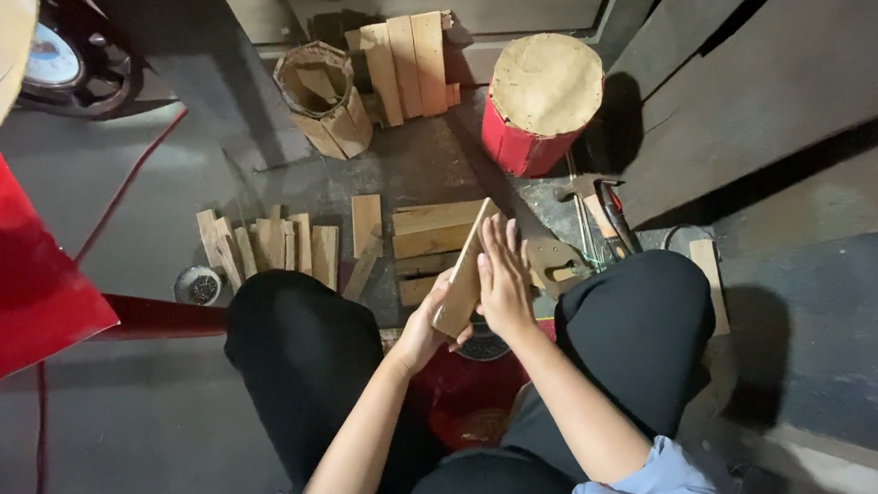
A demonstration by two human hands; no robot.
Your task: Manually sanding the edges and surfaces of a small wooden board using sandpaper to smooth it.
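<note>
A wood slat (468, 271) is held on edge between the knees, its long axis running up and away from the body toward the planks (436, 229) on the floor. Its near end is gripped from below by the left hand (425, 330). The right hand (506, 279) is laid open and flat against the right face, fingers pointing along the slat.

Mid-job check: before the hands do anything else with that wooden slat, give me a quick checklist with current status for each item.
1. Left hand grips the wooden slat at its lower end: ok.
2. Right hand lies flat against the slat's face, fingers extended: ok.
3. Slat held above the floor, tilted, between the knees: ok.
4. Handsaw lies on the floor just right of the hands, blade close: not ok.
5. Hammer resting apart from both hands: ok.
6. Slat free of cracks: cannot tell.
</note>
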